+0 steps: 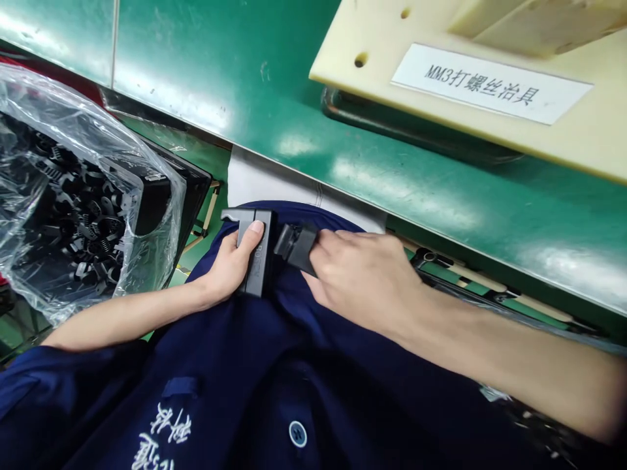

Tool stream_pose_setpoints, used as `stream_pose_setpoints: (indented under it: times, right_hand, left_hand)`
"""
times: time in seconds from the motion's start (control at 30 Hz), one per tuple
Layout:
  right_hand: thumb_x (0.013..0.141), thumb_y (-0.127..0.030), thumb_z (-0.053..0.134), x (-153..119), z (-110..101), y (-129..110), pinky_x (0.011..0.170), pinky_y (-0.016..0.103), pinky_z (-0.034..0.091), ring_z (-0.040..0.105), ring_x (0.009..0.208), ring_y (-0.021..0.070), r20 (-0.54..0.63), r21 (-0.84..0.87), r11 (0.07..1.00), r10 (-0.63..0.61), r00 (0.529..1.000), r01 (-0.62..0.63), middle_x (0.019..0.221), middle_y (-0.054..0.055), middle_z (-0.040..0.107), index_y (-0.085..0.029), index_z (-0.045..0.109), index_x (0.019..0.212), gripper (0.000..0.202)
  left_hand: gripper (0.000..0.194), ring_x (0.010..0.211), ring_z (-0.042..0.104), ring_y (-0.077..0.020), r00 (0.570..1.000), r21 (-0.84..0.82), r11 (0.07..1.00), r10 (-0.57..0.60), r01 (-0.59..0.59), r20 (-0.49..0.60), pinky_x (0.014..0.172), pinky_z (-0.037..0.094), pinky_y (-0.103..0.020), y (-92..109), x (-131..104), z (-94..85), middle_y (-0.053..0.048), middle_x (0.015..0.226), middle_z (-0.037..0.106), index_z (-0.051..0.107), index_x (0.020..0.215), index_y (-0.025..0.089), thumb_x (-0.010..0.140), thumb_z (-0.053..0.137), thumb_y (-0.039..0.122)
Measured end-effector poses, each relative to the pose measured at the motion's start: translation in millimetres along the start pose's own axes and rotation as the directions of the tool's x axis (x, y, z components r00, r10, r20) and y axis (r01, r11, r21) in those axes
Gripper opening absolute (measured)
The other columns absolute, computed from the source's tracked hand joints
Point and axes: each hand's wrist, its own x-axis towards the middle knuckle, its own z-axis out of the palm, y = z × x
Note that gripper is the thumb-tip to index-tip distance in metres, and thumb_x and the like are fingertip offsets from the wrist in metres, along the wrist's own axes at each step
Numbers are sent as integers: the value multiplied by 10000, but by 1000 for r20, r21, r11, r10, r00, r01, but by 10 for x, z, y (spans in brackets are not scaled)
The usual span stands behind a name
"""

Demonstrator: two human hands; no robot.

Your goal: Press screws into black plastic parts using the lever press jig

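Observation:
My left hand (234, 260) is closed around a flat black plastic case (257, 264), the thumb pressed on its face, where raised marks show. A hooked grey edge sticks out at the case's upper left. Just to the right, my right hand (362, 274) grips a smaller black plastic clip-like part (300, 247) with a ridged end turned toward the case. A narrow gap separates the two pieces. Both are held low over my lap, in front of the dark blue jacket (294, 365). The right fingertips are partly hidden behind the part.
The green worktable (274, 117) runs across the top, its edge close beyond my hands. A cream fixture plate (441, 117) with a printed label (490, 83) sits on it at right. On the left, a plastic-lined black bin (154, 202) holds several small black parts (93, 215).

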Motion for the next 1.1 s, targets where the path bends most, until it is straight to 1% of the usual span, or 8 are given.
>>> stream_pose_setpoints:
  times: [0.07, 0.13, 0.37, 0.5, 0.63, 0.77, 0.93, 1.1]
  right_hand:
    - [845, -268, 542, -13, 5, 66, 532, 308, 267, 593, 657, 214, -64, 49, 999, -13, 998, 16, 700, 96, 634, -112, 666, 771, 212]
    - [846, -267, 524, -7, 27, 103, 545, 303, 290, 585, 661, 202, -87, 89, 994, -60, 994, 67, 708, 87, 637, -119, 670, 776, 219]
    - [830, -208, 529, 90, 73, 105, 533, 297, 258, 584, 641, 193, 10, 52, 987, -150, 989, 150, 701, 85, 644, -118, 673, 756, 185]
    - [856, -274, 533, 112, 73, 107, 534, 295, 260, 591, 647, 196, 31, 89, 987, -135, 990, 132, 748, 84, 658, -124, 679, 793, 218]
    - [825, -219, 543, 140, 115, 121, 546, 301, 262, 570, 656, 197, 43, 34, 982, -188, 981, 187, 721, 101, 634, -107, 671, 778, 175]
    - [782, -160, 553, 139, 167, 140, 551, 302, 280, 548, 649, 192, 18, 7, 971, -239, 971, 239, 675, 94, 606, -104, 662, 747, 127]
    - [901, -322, 514, 78, 198, 172, 597, 288, 373, 583, 674, 172, -170, 185, 971, -122, 978, 154, 752, 68, 656, -125, 683, 796, 279]
    - [895, -319, 539, 97, 154, 171, 573, 287, 348, 615, 677, 186, -71, 167, 981, -90, 993, 100, 746, 68, 670, -124, 685, 775, 271]
  left_hand:
    - [600, 494, 460, -105, 993, -29, 993, -114, 114, 15, 486, 368, -236, -20, -10, -3, 17, 562, 548, 600, 691, 162, 694, 593, 762]
    - [598, 466, 434, -99, 989, -38, 988, -147, 148, 32, 470, 356, -236, -28, -26, -5, 24, 523, 512, 596, 672, 163, 690, 600, 761]
    - [573, 622, 563, -140, 993, 50, 998, -41, 35, 115, 597, 442, -241, -7, -86, -34, -11, 682, 652, 684, 843, 135, 747, 602, 693]
    - [546, 785, 638, -188, 993, 80, 997, -7, -3, 118, 716, 480, -251, -13, -75, -39, -31, 767, 698, 695, 939, 130, 789, 594, 646]
    - [536, 865, 654, -210, 994, 82, 997, -19, 10, 108, 767, 483, -260, -5, -53, -45, -39, 809, 716, 697, 953, 135, 781, 613, 636]
    - [577, 835, 651, -208, 990, 72, 996, -69, 61, 121, 740, 482, -266, 2, -51, -63, -41, 803, 715, 697, 944, 138, 769, 594, 678]
    - [550, 647, 579, -153, 984, 86, 993, -97, 85, 152, 628, 445, -246, 18, -72, -52, -15, 666, 653, 697, 817, 140, 765, 598, 678]
    - [505, 655, 579, -155, 987, 75, 996, -65, 55, 145, 674, 460, -242, 15, -64, -13, 10, 573, 587, 700, 810, 152, 785, 604, 647]
